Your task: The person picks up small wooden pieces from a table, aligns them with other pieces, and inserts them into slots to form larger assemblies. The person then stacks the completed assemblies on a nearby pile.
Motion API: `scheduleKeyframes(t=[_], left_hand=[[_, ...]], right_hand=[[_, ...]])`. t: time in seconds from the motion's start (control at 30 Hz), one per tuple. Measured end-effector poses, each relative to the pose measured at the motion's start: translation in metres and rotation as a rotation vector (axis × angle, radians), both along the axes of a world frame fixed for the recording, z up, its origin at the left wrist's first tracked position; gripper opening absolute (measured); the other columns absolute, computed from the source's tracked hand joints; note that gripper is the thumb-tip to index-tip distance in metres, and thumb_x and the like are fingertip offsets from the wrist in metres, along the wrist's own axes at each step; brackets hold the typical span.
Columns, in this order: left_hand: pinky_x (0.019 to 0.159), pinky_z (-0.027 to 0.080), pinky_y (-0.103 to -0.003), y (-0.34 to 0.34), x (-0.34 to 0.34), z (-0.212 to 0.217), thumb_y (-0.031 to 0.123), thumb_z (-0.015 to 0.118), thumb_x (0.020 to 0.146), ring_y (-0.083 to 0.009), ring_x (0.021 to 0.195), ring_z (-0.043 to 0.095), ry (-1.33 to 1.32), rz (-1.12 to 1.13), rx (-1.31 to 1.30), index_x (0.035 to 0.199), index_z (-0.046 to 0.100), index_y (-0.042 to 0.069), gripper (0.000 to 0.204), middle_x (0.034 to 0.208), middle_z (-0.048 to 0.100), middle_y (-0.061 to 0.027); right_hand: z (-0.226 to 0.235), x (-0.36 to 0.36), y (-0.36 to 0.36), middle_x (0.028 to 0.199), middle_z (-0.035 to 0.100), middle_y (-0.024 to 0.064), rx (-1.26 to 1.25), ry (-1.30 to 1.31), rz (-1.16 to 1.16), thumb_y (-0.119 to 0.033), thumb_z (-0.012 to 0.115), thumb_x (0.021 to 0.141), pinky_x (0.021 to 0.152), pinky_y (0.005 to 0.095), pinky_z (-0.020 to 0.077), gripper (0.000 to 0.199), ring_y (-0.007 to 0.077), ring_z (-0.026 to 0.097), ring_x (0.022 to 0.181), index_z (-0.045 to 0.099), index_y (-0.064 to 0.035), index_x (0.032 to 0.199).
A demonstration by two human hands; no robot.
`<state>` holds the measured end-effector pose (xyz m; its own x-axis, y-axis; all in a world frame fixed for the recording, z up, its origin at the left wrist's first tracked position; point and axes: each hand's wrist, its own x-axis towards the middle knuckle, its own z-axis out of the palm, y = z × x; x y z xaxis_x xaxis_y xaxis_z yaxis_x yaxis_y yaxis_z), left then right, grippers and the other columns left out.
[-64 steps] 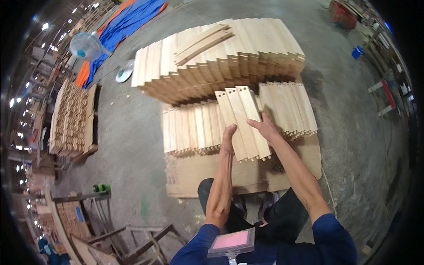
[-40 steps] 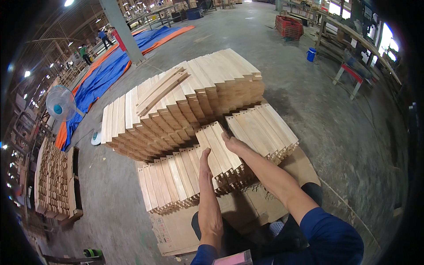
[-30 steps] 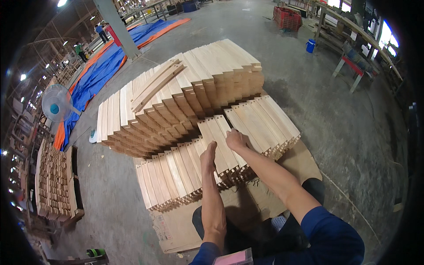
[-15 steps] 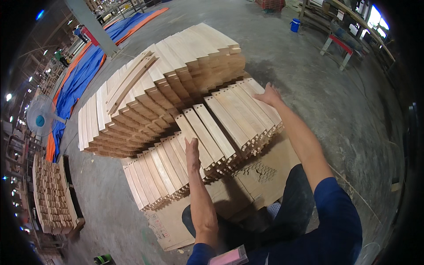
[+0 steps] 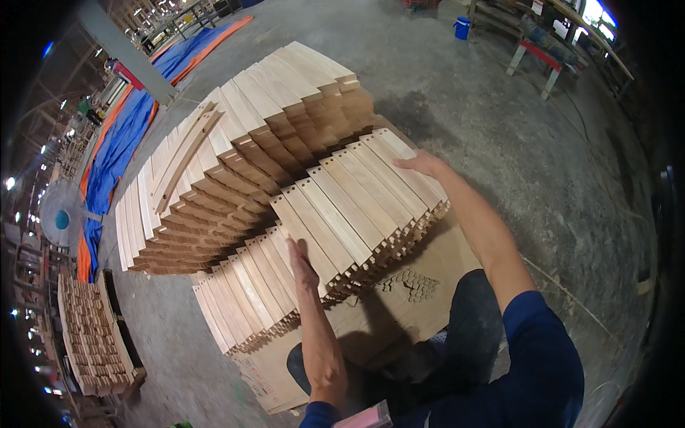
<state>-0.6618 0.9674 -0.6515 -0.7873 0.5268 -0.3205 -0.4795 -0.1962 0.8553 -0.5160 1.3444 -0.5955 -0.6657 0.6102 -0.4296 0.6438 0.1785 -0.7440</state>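
A top row of pale wooden slats [image 5: 349,196], with dark holes near their far ends, lies side by side on a stack in front of me. Against the left side of this row my left hand [image 5: 303,265] stands edge-on, its fingers stretched out. My right hand [image 5: 422,163] is open at the row's right end, thumb and fingers resting on the outermost slats. Left of my left hand, a slightly lower row of slats [image 5: 246,292] continues the stack. The slats between my hands lie close together.
Behind the row rises a taller stack of wider wooden boards [image 5: 267,93], with two loose strips [image 5: 187,153] on top. Cardboard [image 5: 399,314] lies under the slats. More stacked wood [image 5: 93,335], a fan [image 5: 63,214], a pillar [image 5: 125,53] and a blue bucket [image 5: 462,28] stand around.
The gap in the top row has closed, and its slats now sit together. My right hand has shifted left and down with the right-hand slats; the whole view has also moved slightly.
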Motion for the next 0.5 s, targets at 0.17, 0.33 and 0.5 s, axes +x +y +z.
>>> scheduleKeyframes(t=[0.17, 0.33, 0.5], left_hand=[[0.123, 0.007, -0.037, 0.023, -0.003, -0.005, 0.058, 0.042, 0.101, -0.031, 0.152, 0.008, 0.16, 0.034, -0.044, 0.158, -0.001, 0.008, 0.087, 0.163, -0.002, -0.0228], [0.122, 0.012, -0.036, -0.002, -0.02, 0.008, 0.051, 0.046, 0.102, -0.0288, 0.152, 0.012, 0.231, -0.123, -0.212, 0.158, -0.002, 0.005, 0.087, 0.164, 0.002, -0.0209], [0.12, 0.018, -0.036, 0.016, -0.013, 0.017, 0.045, 0.048, 0.102, -0.0292, 0.15, 0.018, 0.141, -0.035, -0.194, 0.158, -0.004, 0.006, 0.085, 0.163, 0.01, -0.0218]], right_hand=[[0.002, 0.008, 0.016, 0.144, 0.049, 0.0234, 0.002, 0.028, -0.019, -0.058, 0.077, 0.075, 0.112, 0.0362, 0.0354, 0.101, 0.0323, 0.046, 0.135, 0.041, 0.0062, 0.144], [-0.001, -0.003, -0.006, 0.156, 0.033, 0.0201, 0.307, -0.064, -0.03, -0.061, 0.069, 0.081, 0.117, 0.042, 0.03, 0.101, 0.0334, 0.032, 0.144, 0.029, -0.0028, 0.153], [0.019, 0.006, -0.018, 0.164, 0.012, 0.014, 0.673, -0.074, 0.028, -0.057, 0.052, 0.094, 0.122, 0.0499, 0.0176, 0.083, 0.0328, 0.012, 0.151, 0.022, -0.0119, 0.157]])
